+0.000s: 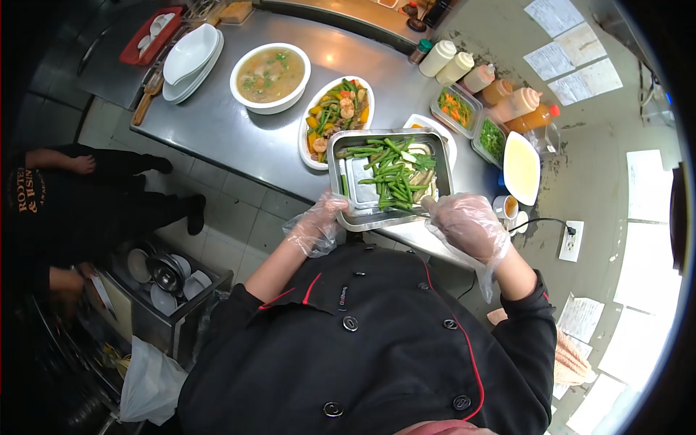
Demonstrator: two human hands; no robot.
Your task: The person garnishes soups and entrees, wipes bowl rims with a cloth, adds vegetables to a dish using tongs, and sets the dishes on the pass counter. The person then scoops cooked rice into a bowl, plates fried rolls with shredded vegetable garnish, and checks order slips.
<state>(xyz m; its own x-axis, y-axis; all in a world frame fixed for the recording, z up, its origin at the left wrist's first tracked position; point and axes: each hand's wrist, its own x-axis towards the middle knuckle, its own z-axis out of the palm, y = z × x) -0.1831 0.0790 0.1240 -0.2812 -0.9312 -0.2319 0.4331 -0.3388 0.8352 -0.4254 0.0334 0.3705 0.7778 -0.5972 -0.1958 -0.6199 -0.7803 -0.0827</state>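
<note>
A rectangular steel tray (pixel 336 177) sits at the counter's near edge. Cut green beans (pixel 394 174), pale vegetable slices (pixel 429 180) and green leaves lie in it. My left hand (pixel 321 221), in a clear plastic glove, is closed on the tray's near left corner. At the near right corner my right hand (pixel 471 226), gloved too, has its fingers curled together over the tray's rim. What lies between those fingers is hidden. Just beyond the tray is an oval plate (pixel 304 145) of shrimp and mixed vegetables (pixel 335 116).
A white bowl of soup (pixel 271 75) and stacked white plates (pixel 193 56) stand farther left on the steel counter (pixel 210 119). Sauce bottles (pixel 457 67) and garnish tubs (pixel 457 107) line the wall. A co-worker (pixel 80 196) stands at left, a hand near a knife (pixel 103 296).
</note>
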